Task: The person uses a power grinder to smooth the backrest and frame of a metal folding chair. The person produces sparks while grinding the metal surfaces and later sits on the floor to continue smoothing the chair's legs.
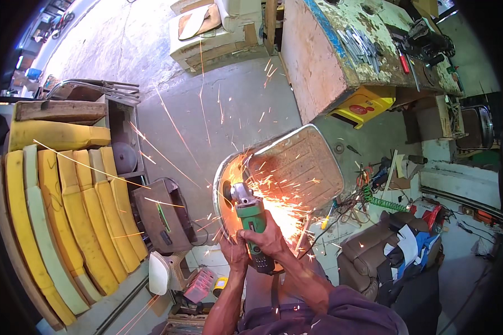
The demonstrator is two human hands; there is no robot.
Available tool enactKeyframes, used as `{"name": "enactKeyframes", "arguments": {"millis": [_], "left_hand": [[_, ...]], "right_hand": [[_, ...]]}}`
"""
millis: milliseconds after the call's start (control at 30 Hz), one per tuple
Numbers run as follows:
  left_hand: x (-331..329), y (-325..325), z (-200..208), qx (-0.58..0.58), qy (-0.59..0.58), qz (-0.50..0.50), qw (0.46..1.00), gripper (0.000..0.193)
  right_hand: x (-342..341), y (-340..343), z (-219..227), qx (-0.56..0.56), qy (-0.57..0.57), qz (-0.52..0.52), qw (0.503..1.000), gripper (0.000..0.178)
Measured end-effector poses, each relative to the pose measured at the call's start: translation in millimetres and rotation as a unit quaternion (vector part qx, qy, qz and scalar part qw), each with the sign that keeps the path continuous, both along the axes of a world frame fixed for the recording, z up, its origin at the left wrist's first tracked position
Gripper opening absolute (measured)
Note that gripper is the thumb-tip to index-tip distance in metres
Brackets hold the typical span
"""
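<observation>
A green angle grinder [255,223] is gripped round its body by my right hand [267,239], the thumb lying across it. Its disc [227,191] meets the curved rim of a metal chair frame [218,181], and bright sparks spray out around it. My left hand [235,250] is closed beside the grinder, at the near part of the frame's rim; its fingertips are partly hidden. A worn brown panel [302,162] with rounded corners lies within the frame. Glare hides part of the panel's near side.
Yellow foam cushions [67,206] stand in a row at left, with a brown case [165,218] beside them. A workbench [318,61] holds metal rods [360,49]. Cables and a green coiled hose [383,202] lie at right, near a brown leather seat [366,257].
</observation>
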State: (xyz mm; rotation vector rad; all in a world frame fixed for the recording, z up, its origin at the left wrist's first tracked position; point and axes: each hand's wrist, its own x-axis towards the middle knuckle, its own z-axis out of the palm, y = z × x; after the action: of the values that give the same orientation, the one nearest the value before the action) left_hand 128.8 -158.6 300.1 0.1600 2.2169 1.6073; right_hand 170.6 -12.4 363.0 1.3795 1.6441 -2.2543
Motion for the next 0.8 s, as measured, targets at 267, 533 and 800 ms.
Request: {"name": "enactKeyframes", "arguments": {"millis": [267,533,800], "left_hand": [[8,1,8,-0.019,-0.014,0.054,0.998,0.069],[3,1,7,-0.017,-0.002,0.015,1.000,0.068],[4,10,28,-0.056,0.002,0.015,0.998,0.072]], "right_hand": [[-1,1,8,-0.003,-0.003,0.016,1.000,0.070],[-2,3,6,-0.001,-0.018,0.022,1.000,0.073],[6,-1,-20,0.042,0.054,-0.018,0.998,0.067]]}}
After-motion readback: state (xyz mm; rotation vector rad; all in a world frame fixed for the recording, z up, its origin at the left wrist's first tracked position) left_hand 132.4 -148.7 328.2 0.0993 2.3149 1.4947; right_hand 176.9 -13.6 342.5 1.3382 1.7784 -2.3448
